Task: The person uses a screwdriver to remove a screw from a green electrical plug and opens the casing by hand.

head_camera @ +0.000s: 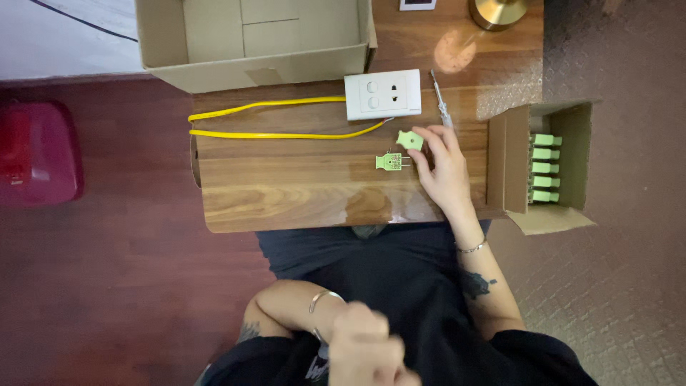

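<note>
My right hand (443, 168) rests on the wooden table (286, 193), its fingertips on a pale green plug cover (409, 140). Just left of the fingers lies the other green plug half (389, 161), with metal pins and small parts showing. My left hand (364, 347) is down near my lap, blurred and curled, away from the table; nothing is visibly in it. A white wall socket plate (382, 94) with a yellow cable (286, 120) lies behind the plug parts. A screwdriver (439, 100) lies right of the socket.
An open cardboard box (257, 68) stands at the table's back left. A small carton (554, 161) with several green plugs sits at the right edge. A brass lamp base (496, 11) is at the back right. A red object (36, 150) sits on the floor at left.
</note>
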